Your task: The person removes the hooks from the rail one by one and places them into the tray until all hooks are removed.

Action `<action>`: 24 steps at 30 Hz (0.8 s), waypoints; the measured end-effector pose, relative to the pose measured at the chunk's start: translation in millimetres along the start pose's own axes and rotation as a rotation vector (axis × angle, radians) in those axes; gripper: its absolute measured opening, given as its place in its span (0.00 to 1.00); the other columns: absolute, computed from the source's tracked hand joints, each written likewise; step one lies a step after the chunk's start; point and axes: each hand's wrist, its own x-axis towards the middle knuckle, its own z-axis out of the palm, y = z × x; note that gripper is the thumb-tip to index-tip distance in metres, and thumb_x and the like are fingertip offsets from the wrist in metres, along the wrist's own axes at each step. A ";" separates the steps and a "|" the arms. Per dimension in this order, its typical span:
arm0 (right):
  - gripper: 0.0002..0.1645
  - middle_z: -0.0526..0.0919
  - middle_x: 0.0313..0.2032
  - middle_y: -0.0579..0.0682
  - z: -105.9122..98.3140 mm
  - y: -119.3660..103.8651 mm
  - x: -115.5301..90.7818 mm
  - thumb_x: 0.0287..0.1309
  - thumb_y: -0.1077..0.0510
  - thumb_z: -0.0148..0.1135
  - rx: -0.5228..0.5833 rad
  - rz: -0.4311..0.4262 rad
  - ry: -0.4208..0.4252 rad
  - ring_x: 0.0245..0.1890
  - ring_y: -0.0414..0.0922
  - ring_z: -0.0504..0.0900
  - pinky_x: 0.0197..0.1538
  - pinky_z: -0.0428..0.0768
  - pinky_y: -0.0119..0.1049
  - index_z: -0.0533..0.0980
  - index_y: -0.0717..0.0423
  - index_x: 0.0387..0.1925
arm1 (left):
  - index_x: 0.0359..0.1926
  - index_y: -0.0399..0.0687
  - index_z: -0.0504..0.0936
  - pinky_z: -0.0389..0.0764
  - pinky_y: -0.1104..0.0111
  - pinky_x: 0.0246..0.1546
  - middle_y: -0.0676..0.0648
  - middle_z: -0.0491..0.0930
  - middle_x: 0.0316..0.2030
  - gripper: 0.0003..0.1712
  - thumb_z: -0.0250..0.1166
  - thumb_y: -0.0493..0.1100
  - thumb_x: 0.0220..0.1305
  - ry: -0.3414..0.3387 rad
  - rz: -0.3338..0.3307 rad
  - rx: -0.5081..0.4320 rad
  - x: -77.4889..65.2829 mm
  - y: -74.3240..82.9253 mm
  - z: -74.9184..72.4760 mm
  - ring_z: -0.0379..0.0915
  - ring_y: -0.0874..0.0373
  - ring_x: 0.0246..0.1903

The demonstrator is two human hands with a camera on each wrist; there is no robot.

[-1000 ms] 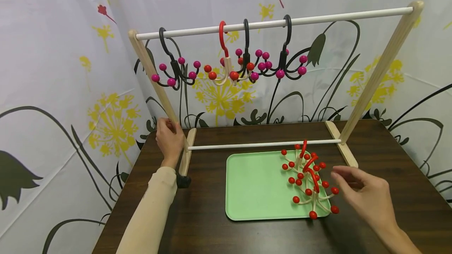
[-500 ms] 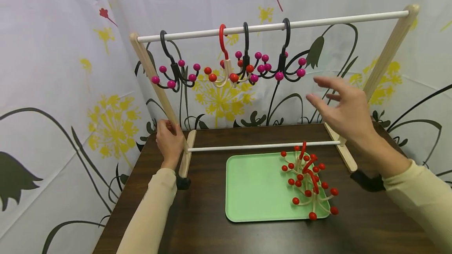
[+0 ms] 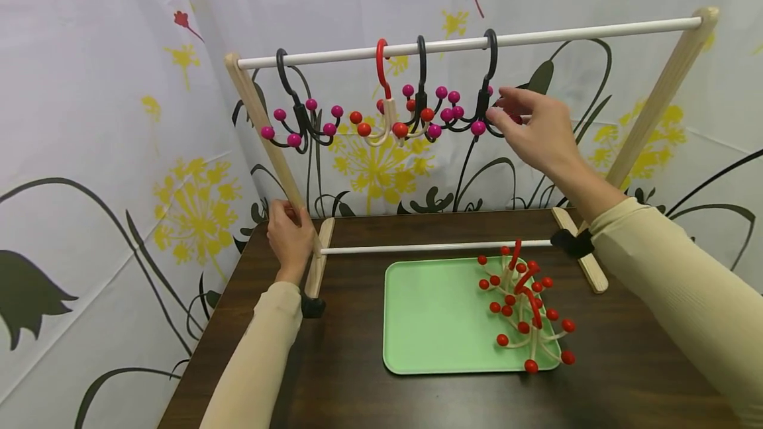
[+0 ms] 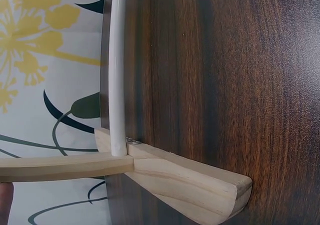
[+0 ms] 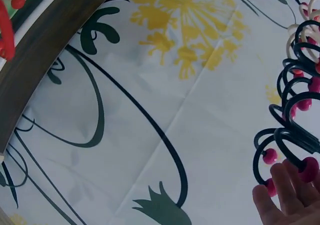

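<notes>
Soft, even light fills the head view; pale glare brushes the counter [image 4: 200,75] in the left wrist view; the right wrist view looks dimmer, the counter's edge bowed.

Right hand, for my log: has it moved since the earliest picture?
Yes, the right hand rose from beside the green tray to the rightmost black hanger.

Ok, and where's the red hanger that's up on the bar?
In the head view, the red hanger hangs from the white top bar, left of the bar's middle, between the leftmost black hanger and, closer by, the middle black hanger.
</notes>
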 end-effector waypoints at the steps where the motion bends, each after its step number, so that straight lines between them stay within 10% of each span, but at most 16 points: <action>1: 0.29 0.83 0.52 0.56 1.4 -0.5 2.9 0.66 0.47 0.59 -0.004 0.010 -0.011 0.52 0.50 0.81 0.55 0.75 0.45 0.73 0.57 0.64 | 0.39 0.35 0.73 0.72 0.47 0.33 0.39 0.75 0.34 0.11 0.65 0.38 0.60 0.001 0.002 0.001 -0.1 -0.1 -0.1 0.75 0.43 0.32; 8: 0.31 0.84 0.50 0.56 12.1 -2.8 16.8 0.63 0.44 0.62 -0.020 0.062 -0.048 0.48 0.50 0.84 0.42 0.76 0.32 0.75 0.56 0.63 | 0.39 0.35 0.73 0.72 0.47 0.32 0.39 0.74 0.33 0.11 0.65 0.37 0.60 0.008 0.009 0.004 -0.5 -1.5 -1.5 0.75 0.42 0.31; 24: 0.24 0.86 0.46 0.54 14.1 -4.9 20.9 0.66 0.49 0.59 -0.135 0.114 -0.002 0.46 0.49 0.84 0.45 0.73 0.42 0.78 0.54 0.60 | 0.40 0.36 0.73 0.72 0.46 0.34 0.39 0.75 0.34 0.12 0.65 0.38 0.60 -0.002 -0.002 0.001 0.3 -2.6 -0.8 0.75 0.43 0.32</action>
